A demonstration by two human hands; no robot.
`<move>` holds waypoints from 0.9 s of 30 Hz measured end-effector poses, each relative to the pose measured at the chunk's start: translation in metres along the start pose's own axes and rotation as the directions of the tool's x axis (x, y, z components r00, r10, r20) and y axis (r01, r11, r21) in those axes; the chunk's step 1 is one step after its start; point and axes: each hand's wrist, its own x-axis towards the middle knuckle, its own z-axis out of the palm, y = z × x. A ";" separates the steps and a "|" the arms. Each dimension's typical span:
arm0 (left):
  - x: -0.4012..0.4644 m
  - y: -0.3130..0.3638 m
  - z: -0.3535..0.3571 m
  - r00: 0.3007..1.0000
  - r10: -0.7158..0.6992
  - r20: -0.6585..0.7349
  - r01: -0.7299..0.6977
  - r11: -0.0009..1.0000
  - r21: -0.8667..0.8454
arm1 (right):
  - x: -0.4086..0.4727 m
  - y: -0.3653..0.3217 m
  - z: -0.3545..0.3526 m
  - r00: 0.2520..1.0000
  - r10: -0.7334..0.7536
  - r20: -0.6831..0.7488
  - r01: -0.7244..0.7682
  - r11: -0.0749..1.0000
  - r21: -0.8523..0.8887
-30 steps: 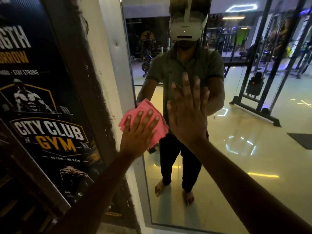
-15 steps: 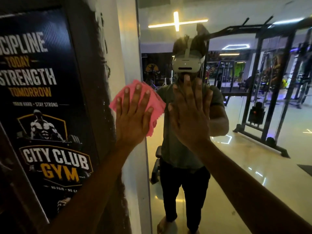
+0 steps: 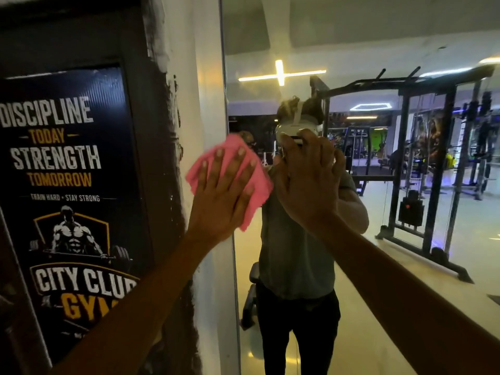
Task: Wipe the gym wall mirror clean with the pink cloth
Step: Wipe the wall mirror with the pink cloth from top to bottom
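Observation:
The wall mirror [image 3: 378, 266] fills the right of the view, its left edge running down beside a white wall strip. My left hand [image 3: 221, 193] lies flat with spread fingers on the pink cloth [image 3: 259, 185] and presses it against the glass at the mirror's left edge, about head height. My right hand [image 3: 308, 180] is raised against the glass just right of the cloth, its fingers bent at the tips and holding nothing. The mirror reflects me standing close, with my hands over the reflected headset.
A dark gym poster [image 3: 62, 201] hangs on the wall left of the mirror, past a white wall strip [image 3: 208, 109]. The glass reflects a black cable machine [image 3: 422, 185], ceiling lights and a shiny floor.
Both hands have slid upward on the glass, the left one carrying the pink cloth along the mirror's left edge. The view has tilted up with them.

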 end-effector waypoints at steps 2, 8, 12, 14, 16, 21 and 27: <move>-0.021 -0.005 -0.003 0.997 0.059 0.051 -0.059 0.998 -0.016 | 0.012 0.003 0.001 1.000 -0.015 -0.015 0.015 1.000 0.009; 0.073 -0.025 -0.006 0.995 -0.064 -0.072 0.067 0.997 0.042 | 0.045 0.014 0.008 0.983 -0.156 0.093 0.153 0.987 0.040; 0.037 -0.013 0.005 0.995 0.019 -0.093 -0.011 0.996 0.086 | 0.052 0.025 0.004 0.978 -0.175 0.114 0.175 0.984 0.007; 0.060 -0.029 -0.007 0.997 0.043 -0.071 -0.040 0.999 0.037 | 0.061 0.027 0.001 0.978 -0.189 0.092 0.188 0.982 0.013; 0.101 -0.047 -0.016 0.996 -0.037 -0.082 0.039 0.999 0.032 | 0.073 0.025 -0.001 0.979 -0.193 0.060 0.191 0.981 0.032; 0.108 -0.036 -0.018 0.991 -0.101 -0.086 0.105 0.994 0.038 | 0.095 0.023 0.000 0.971 -0.209 0.114 0.211 0.978 -0.002; 0.144 -0.070 -0.037 0.997 -0.041 -0.062 0.041 0.999 0.009 | 0.115 0.025 -0.002 0.978 -0.192 0.076 0.192 0.981 0.004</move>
